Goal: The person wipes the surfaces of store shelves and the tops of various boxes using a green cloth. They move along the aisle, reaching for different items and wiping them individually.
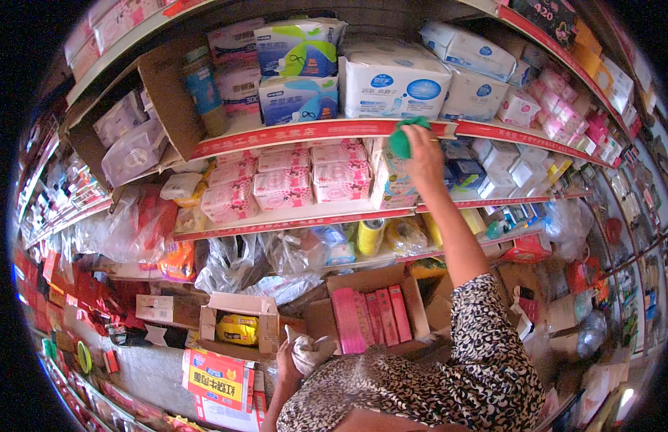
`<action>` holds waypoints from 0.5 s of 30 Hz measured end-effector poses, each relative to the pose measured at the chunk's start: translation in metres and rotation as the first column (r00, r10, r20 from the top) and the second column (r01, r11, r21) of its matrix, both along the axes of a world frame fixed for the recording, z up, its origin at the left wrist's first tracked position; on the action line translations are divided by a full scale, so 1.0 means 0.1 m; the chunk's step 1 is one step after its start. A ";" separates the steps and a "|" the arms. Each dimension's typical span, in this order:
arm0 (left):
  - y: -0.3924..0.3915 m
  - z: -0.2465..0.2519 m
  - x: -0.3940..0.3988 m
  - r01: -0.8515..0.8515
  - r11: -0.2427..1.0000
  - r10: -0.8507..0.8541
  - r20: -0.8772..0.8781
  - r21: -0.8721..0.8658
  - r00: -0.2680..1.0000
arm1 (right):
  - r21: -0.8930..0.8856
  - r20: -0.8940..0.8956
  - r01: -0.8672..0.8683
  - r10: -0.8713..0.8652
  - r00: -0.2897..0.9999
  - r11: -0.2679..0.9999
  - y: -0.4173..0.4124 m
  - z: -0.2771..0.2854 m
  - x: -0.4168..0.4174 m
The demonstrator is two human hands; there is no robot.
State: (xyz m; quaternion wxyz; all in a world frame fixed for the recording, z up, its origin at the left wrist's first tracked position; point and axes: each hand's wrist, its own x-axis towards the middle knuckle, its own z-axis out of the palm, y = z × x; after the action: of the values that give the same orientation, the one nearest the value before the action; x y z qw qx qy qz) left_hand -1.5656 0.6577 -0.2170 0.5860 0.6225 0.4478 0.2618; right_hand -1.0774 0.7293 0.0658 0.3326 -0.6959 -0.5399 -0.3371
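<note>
My right hand (422, 153) is raised to the red edge strip of a shelf (312, 129), its fingers closed on a green cloth (403, 141) that touches the strip. Above the cloth stand large white packs of sanitary pads (396, 83); below it are stacked small patterned packs (387, 183), beside pink packs (340, 178). Low in front of my body, my left hand (288, 360) holds a crumpled whitish cloth (311, 352). Near it is an open cardboard box with a yellow packet (237, 329) inside.
A cardboard box (420, 302) of pink and red boxes lies below the shelves. Clear plastic bags (231, 264) and rolls of yellow tape (371, 237) fill the lower shelf. An open carton (164, 97) juts out at the upper left. A red and yellow carton (218, 380) lies on the floor.
</note>
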 end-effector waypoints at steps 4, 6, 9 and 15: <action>0.05 -0.38 -0.10 0.095 0.974 -0.063 -0.157 0.204 0.986 | 0.031 -0.002 0.110 -0.110 0.994 0.993 -0.37 0.08 0.46; 0.08 -0.82 -0.21 -0.025 0.967 0.067 0.158 -0.255 0.985 | 0.022 0.025 0.182 -0.183 0.983 0.983 -0.43 0.07 0.62; 0.01 -0.80 -0.20 -0.038 0.887 0.225 0.359 -0.460 0.906 | 0.010 0.052 0.191 -0.191 0.980 0.982 -0.45 0.05 0.71; -0.12 -0.35 -0.21 -0.070 0.732 0.478 0.438 -0.678 0.761 | 0.032 -0.214 0.220 -0.208 0.954 0.975 -0.74 -0.12 1.31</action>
State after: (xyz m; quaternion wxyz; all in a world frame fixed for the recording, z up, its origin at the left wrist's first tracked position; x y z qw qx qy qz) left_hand -1.5871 0.6459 -0.2516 0.8179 0.2018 0.3966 0.3647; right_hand -0.9468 0.6553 0.0534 0.3683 -0.7724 -0.4137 -0.3109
